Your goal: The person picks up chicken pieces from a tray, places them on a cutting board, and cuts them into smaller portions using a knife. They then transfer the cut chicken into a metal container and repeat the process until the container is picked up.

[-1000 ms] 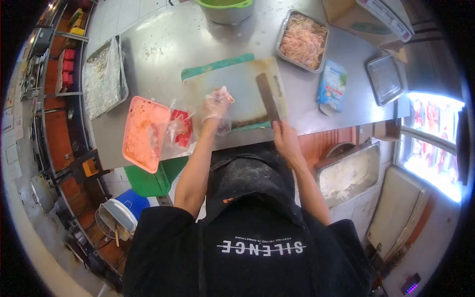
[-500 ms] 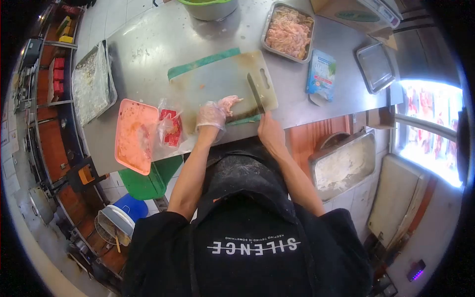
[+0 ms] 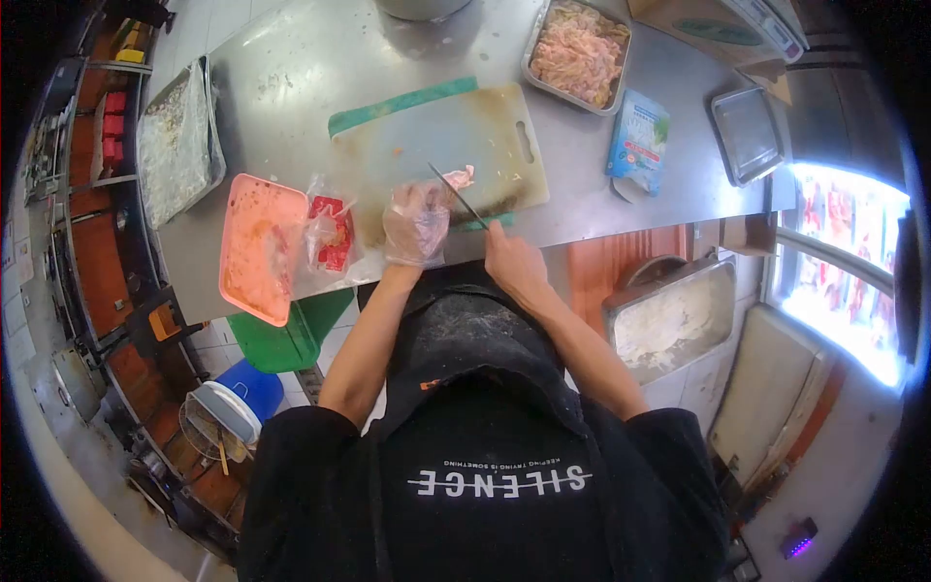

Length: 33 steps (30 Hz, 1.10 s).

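Observation:
A white cutting board [image 3: 427,136] with brown stains lies over a green board [image 3: 388,111] on the steel table. My left hand [image 3: 417,223], in a clear plastic glove, is closed over a piece of raw meat [image 3: 464,177] at the board's near side; part of the meat sticks out to the right. My right hand [image 3: 515,258] is bare and wrapped round the handle of a knife [image 3: 460,196]. The blade slants up and left across the meat, right beside my gloved fingers.
To the left are a pink tray [image 3: 254,254], a red packet [image 3: 332,236] in clear plastic and a plastic-lined tray [image 3: 177,155]. A pan of cut raw meat [image 3: 579,56], a blue packet [image 3: 638,144] and a metal tray [image 3: 747,136] are to the right. A floury pan [image 3: 671,325] stands below.
The knife has swung from upright at the board's right to a slant over the meat. My right hand has shifted left and down; less of the meat shows beyond my left hand.

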Motion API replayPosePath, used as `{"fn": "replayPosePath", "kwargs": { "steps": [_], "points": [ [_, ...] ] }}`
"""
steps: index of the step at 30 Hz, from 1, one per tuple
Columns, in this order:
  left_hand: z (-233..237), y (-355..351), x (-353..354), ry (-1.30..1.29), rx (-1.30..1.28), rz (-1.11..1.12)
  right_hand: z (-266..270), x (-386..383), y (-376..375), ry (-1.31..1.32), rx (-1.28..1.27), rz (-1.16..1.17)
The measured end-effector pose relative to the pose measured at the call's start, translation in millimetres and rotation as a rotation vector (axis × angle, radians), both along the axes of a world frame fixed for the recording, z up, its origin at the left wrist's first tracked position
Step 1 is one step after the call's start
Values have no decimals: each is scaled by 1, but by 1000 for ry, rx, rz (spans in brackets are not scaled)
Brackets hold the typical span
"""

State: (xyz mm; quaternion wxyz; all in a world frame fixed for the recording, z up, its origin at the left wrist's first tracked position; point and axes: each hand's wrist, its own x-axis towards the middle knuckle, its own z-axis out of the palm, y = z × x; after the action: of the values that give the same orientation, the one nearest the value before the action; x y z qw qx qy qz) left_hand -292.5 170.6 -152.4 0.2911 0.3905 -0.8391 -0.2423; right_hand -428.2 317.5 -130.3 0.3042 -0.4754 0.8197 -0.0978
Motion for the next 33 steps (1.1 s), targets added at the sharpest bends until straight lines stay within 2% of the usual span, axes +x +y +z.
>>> {"fn": "replayPosePath", "kwargs": {
  "steps": [2,5,10,13,16,20,21,24,25,26,27,28,29,31,32,33],
  "points": [
    [-9,-5,-1,-40,-124,-137,-1,-2,3,8,27,46],
    [-17,-12,2,-25,-143,-180,4,-5,4,3,58,89],
    [-3,-23,-3,-43,-152,-291,4,-6,4,20,130,133],
    [-8,-23,2,-70,-81,-310,-36,-1,-43,21,-12,144],
    [-11,-23,4,-140,-91,-319,-22,0,-84,-12,6,139],
    [-14,-23,9,-251,-75,-299,-20,-6,-9,-9,127,146],
    [-15,-26,8,-211,-99,-286,-15,-8,1,-11,163,149],
    [-22,-17,5,-72,-131,-303,-25,-2,-9,23,49,98],
    [-27,-20,5,-13,-148,-317,-44,-4,-23,0,52,100],
    [-43,-22,0,84,-34,-407,-64,-2,-44,-44,38,125],
    [-15,-17,6,12,100,-372,-21,2,-63,-124,31,96],
    [-74,-4,8,-268,38,-262,32,9,-73,-219,91,24],
    [-36,-4,2,-463,77,-204,26,7,-72,-229,53,61],
    [-34,-2,-3,-80,7,141,-30,-3,-61,-180,-37,139],
    [-37,0,-12,10,106,321,-49,-5,-61,-144,-57,159],
    [-41,0,-13,-79,117,283,-60,-3,-63,-88,-75,168]
  ]
}}
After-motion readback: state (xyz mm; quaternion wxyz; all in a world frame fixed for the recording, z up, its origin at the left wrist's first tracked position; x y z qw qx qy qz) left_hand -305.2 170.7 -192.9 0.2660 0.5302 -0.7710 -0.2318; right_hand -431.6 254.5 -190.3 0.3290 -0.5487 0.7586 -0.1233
